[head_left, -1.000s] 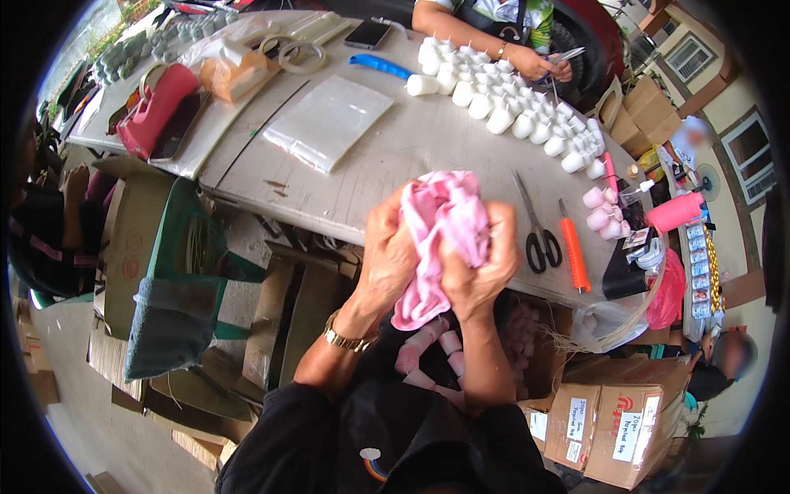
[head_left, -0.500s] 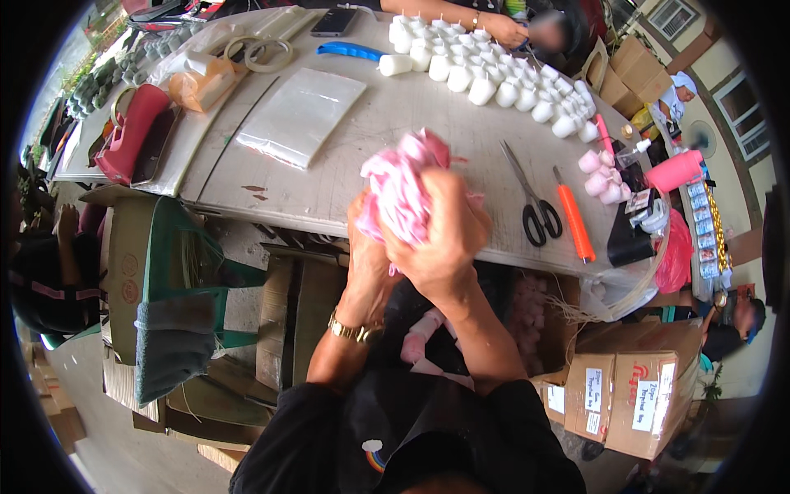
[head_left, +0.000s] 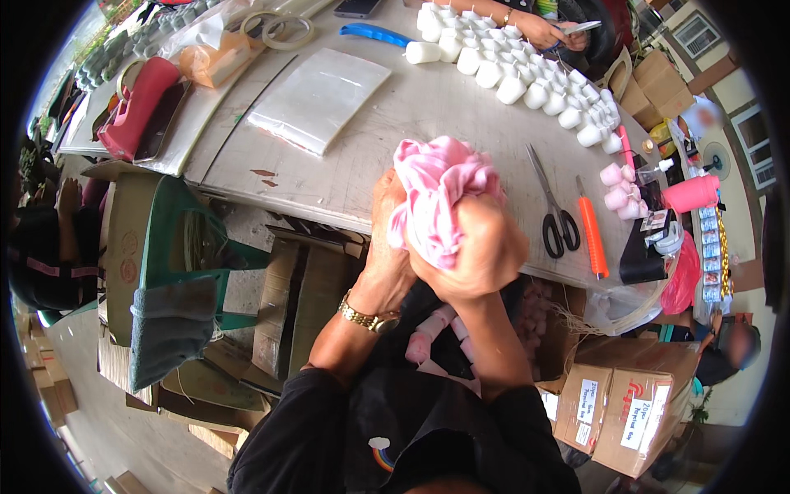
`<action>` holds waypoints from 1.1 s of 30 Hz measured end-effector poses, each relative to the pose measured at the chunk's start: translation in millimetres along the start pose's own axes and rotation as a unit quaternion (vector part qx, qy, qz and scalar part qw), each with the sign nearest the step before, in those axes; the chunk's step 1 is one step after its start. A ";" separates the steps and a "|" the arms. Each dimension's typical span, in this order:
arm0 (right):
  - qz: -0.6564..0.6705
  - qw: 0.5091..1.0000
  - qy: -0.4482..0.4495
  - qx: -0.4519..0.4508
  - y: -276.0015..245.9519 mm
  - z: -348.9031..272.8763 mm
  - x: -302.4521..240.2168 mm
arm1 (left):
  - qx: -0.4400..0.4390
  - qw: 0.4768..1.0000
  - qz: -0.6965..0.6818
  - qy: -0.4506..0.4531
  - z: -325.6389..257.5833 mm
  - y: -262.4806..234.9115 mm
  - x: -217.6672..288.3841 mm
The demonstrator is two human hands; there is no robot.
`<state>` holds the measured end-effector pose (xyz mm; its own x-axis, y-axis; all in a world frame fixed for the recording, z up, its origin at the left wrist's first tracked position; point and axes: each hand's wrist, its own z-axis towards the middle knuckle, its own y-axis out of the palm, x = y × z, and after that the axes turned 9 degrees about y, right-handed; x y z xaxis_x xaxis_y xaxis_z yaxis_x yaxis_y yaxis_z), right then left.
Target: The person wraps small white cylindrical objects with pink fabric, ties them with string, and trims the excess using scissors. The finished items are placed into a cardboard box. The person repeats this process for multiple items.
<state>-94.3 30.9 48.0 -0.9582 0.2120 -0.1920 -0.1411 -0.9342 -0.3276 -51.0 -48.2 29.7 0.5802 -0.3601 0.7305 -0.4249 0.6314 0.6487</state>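
Observation:
A bunched pink cloth is gripped between both my hands at the table's near edge. My left hand is closed round its left side, with a gold watch on the wrist. My right hand is wrapped round the cloth's right side, a little blurred by motion. Whether anything lies inside the folds is hidden. In my lap, below the hands, rest several pink cylinders that look like candles. To the right of my hands lie black-handled scissors and an orange-handled cutter.
Rows of white candles stand at the back, near a person's hands holding a blade. A clear plastic stack, blue-handled tool and red tape dispenser lie left; pink candles stand right. Cardboard boxes stand below.
The view has shifted, so the table's things sit farther right. My hands still clasp the cloth, whose folds have changed shape and show more. Across the table, a blade now shows in the other person's hands.

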 end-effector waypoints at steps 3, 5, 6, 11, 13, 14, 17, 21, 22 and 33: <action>0.046 0.983 0.177 0.016 14.6 12.9 15.8 | 0.095 0.973 -0.153 -0.142 -5.8 7.0 -0.2; -0.016 0.972 0.236 0.004 23.5 28.5 31.2 | 0.113 0.964 -0.155 -0.183 -10.8 6.6 4.3; -0.098 0.960 0.262 -0.026 24.6 36.5 37.8 | 0.117 0.966 -0.134 -0.190 -16.0 3.7 7.2; 0.090 0.955 0.281 0.034 0.3 30.4 16.1 | -0.060 0.835 -0.505 -0.210 2.3 -17.1 -4.1; 0.062 0.991 0.116 -0.012 -0.3 15.8 4.8 | -0.028 0.852 -0.472 -0.223 7.6 -20.8 -9.6; 0.009 0.999 0.011 -0.036 2.5 9.5 3.9 | -0.027 0.847 -0.477 -0.231 8.9 -21.4 -10.5; -0.042 0.983 0.165 -0.060 12.2 5.1 30.1 | 0.073 0.928 -0.276 -0.241 -0.4 -20.8 -3.9; -0.186 0.946 0.239 -0.114 19.4 23.0 75.5 | 0.011 0.925 -0.290 -0.246 0.5 -23.8 4.6; -0.172 0.956 0.211 -0.111 17.1 29.0 82.2 | -0.022 0.906 -0.342 -0.250 5.0 -26.4 3.3; 0.318 0.819 0.395 -0.270 -48.8 43.9 42.1 | -0.031 0.899 -0.364 -0.241 32.2 -21.8 -4.4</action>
<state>-138.6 72.9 96.5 -0.3053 0.0512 -0.9509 0.6587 -0.7097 -0.2498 -66.7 -82.5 19.2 0.3142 -0.9397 0.1348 -0.0070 0.1397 0.9902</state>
